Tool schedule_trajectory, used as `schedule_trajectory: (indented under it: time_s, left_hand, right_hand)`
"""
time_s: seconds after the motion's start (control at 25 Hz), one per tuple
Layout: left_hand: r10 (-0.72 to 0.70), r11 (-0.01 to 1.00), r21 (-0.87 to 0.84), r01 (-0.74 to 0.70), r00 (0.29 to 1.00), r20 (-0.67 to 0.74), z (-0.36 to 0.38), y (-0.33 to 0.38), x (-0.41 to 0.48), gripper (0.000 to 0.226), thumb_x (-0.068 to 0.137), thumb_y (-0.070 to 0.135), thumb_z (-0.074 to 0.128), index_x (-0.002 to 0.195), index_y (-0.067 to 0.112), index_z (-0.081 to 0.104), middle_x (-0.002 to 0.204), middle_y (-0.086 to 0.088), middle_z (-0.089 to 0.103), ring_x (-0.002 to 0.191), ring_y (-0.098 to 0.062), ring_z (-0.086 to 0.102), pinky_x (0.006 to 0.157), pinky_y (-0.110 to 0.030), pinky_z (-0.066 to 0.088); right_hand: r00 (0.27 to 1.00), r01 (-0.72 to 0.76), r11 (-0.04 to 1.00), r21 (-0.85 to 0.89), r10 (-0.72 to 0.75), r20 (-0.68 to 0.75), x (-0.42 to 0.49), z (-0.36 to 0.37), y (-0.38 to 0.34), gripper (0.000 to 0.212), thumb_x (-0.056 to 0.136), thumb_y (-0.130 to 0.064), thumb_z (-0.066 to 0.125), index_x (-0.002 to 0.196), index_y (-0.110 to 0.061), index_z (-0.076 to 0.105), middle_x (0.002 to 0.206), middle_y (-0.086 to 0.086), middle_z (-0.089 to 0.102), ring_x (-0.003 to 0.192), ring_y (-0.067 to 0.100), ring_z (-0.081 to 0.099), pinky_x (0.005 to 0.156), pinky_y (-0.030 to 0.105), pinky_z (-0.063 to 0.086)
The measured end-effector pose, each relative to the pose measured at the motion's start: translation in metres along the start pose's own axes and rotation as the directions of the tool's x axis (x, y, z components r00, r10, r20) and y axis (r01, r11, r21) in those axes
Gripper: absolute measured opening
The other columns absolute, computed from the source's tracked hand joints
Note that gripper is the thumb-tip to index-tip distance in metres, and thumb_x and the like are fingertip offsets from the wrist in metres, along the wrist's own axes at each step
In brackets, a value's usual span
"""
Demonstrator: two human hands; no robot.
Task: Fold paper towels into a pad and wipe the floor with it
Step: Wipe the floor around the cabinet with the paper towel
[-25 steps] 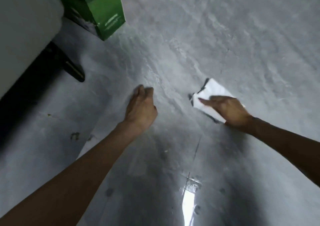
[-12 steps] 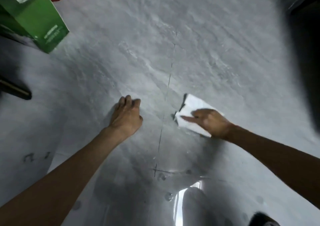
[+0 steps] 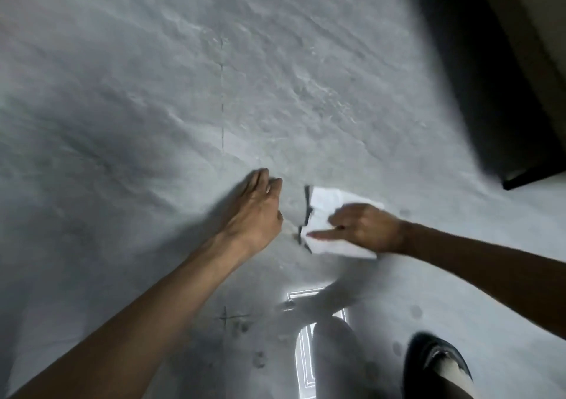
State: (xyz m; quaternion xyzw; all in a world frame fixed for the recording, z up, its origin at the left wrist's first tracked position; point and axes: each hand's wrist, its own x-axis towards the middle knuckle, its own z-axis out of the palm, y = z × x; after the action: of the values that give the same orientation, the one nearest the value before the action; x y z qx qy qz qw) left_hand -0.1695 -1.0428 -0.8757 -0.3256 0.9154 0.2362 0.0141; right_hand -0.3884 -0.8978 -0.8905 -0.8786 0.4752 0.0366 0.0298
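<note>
Pale floor (image 3: 147, 116) with open room to the left and far side; a dark furniture base (image 3: 490, 98) bounds the far right, a shoe (image 3: 435, 359) the near right. Left hand (image 3: 257, 211), fingers together, leans on the floor and holds nothing. Just to its right, apart from it, the right hand (image 3: 364, 227) pins the paper pad (image 3: 324, 202) down, fingers curled onto it, one digit stretched left. The pad's longer side runs roughly left to right, its left edge slightly lifted
</note>
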Motion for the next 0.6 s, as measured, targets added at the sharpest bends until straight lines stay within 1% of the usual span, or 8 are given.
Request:
schedule_trajectory:
  time_s: [0.04,0.08,0.16,0.28,0.36,0.4,0.44,0.6]
  left_hand:
    - [0.035,0.999,0.014,-0.035,0.999,0.000,0.005,0.006,0.004,0.059,0.086,0.017,0.051,0.141,0.006,0.033,0.152,-0.015,0.022,0.144,-0.027,0.015,0.116,-0.025,0.006]
    - [0.068,0.997,0.034,-0.068,0.998,0.004,0.008,0.013,0.007,0.059,0.086,0.018,0.051,0.141,0.006,0.033,0.152,-0.016,0.021,0.144,-0.027,0.014,0.115,-0.025,0.004]
    - [0.123,0.989,0.083,-0.124,0.992,0.022,0.014,0.030,0.020,0.060,0.086,0.021,0.050,0.141,0.005,0.031,0.154,-0.018,0.017,0.145,-0.029,0.011,0.116,-0.029,0.003]
    - [0.125,0.978,0.151,-0.144,0.983,0.132,0.021,0.065,0.042,0.064,0.091,0.026,0.045,0.147,0.006,0.019,0.156,-0.024,0.005,0.146,-0.038,0.003,0.120,-0.039,0.004]
    - [0.102,0.962,0.222,-0.161,0.961,0.256,0.024,0.093,0.052,0.067,0.094,0.024,0.041,0.150,0.008,0.009,0.155,-0.029,0.000,0.144,-0.045,-0.001,0.119,-0.047,0.004]
    - [0.081,0.950,0.261,-0.170,0.944,0.320,0.025,0.102,0.055,0.068,0.093,0.021,0.040,0.150,0.008,0.006,0.155,-0.031,-0.002,0.143,-0.048,-0.002,0.119,-0.050,0.006]
    - [0.055,0.935,0.306,-0.178,0.927,0.370,0.024,0.109,0.057,0.070,0.092,0.018,0.040,0.151,0.008,0.003,0.154,-0.034,-0.003,0.142,-0.051,-0.002,0.118,-0.051,0.009]
    - [0.009,0.925,0.331,-0.188,0.880,0.476,0.012,0.115,0.071,0.065,0.093,0.017,0.037,0.150,0.005,0.008,0.151,-0.036,0.010,0.139,-0.053,0.007,0.115,-0.053,0.018]
  right_hand:
    - [0.977,-0.208,0.978,0.010,0.208,-0.052,-0.015,-0.004,0.032,0.040,0.102,-0.023,0.036,0.137,-0.031,0.054,0.093,0.004,0.067,0.085,0.028,0.067,0.069,0.032,0.054]
    - [0.870,-0.480,0.876,0.045,0.482,-0.109,-0.030,-0.010,0.061,0.038,0.102,-0.036,0.032,0.129,-0.037,0.060,0.095,0.001,0.066,0.088,0.030,0.066,0.066,0.031,0.051]
    - [0.524,-0.834,0.535,0.135,0.845,-0.109,-0.070,-0.012,0.098,0.036,0.099,-0.057,0.028,0.123,-0.043,0.052,0.098,-0.003,0.061,0.096,0.031,0.061,0.067,0.031,0.044]
    - [0.265,-0.940,0.257,0.222,0.964,0.004,-0.107,0.003,0.080,0.042,0.093,-0.041,0.043,0.135,-0.045,0.041,0.102,0.010,0.066,0.094,0.036,0.062,0.068,0.039,0.047]
    - [0.109,-0.964,0.119,0.237,0.992,-0.057,-0.110,0.013,0.045,0.049,0.094,-0.022,0.050,0.140,-0.039,0.045,0.097,0.013,0.065,0.085,0.037,0.063,0.064,0.039,0.049]
    - [0.096,-0.964,0.112,0.240,0.992,-0.075,-0.099,0.019,0.018,0.052,0.094,-0.015,0.051,0.142,-0.034,0.045,0.092,0.013,0.063,0.080,0.036,0.063,0.062,0.040,0.049]
    - [0.183,-0.948,0.196,0.250,0.980,-0.073,-0.081,0.024,-0.013,0.054,0.092,-0.013,0.050,0.142,-0.032,0.045,0.086,0.011,0.061,0.074,0.035,0.063,0.059,0.039,0.047]
    - [0.760,-0.621,0.742,0.251,0.649,-0.038,-0.035,0.028,-0.112,0.059,0.087,-0.013,0.050,0.142,-0.034,0.043,0.077,0.001,0.053,0.062,0.024,0.055,0.054,0.033,0.042]
